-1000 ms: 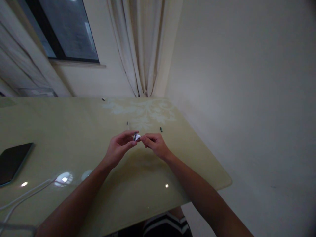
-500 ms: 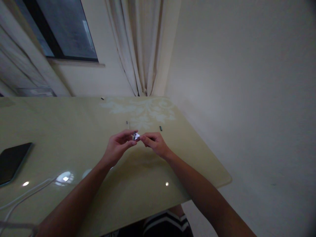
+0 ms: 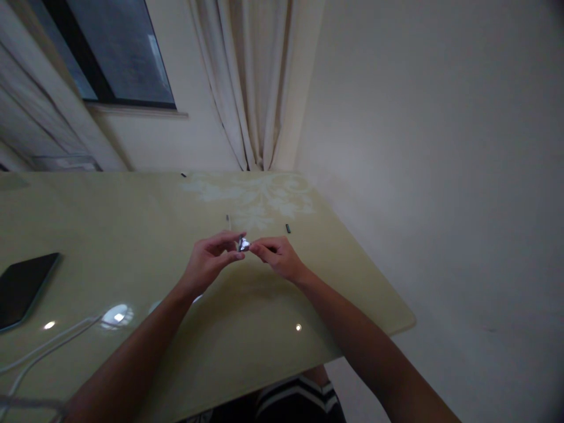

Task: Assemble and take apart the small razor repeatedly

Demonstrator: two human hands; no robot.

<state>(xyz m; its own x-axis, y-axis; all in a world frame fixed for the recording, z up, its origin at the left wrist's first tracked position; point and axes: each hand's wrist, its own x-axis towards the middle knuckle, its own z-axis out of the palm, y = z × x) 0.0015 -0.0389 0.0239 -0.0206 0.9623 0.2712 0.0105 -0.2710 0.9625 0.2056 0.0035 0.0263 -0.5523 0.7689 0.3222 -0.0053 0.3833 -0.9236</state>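
My left hand (image 3: 211,262) and my right hand (image 3: 277,256) meet above the middle of a pale yellow-green glass table (image 3: 132,235). Between their fingertips they pinch a small shiny whitish object (image 3: 244,244), too small to name. Both hands have their fingers curled in a pinch around it. A thin short stick-like item (image 3: 228,221) lies on the table just beyond my left hand. A small dark piece (image 3: 288,228) lies just beyond my right hand.
A dark phone (image 3: 22,289) lies flat at the table's left edge. White cables (image 3: 48,345) run along the near left. A window (image 3: 118,53) and a cream curtain (image 3: 251,82) stand behind the table. A plain wall fills the right side.
Both hands stay together pinching the small object and have barely shifted. The view has drifted slightly.
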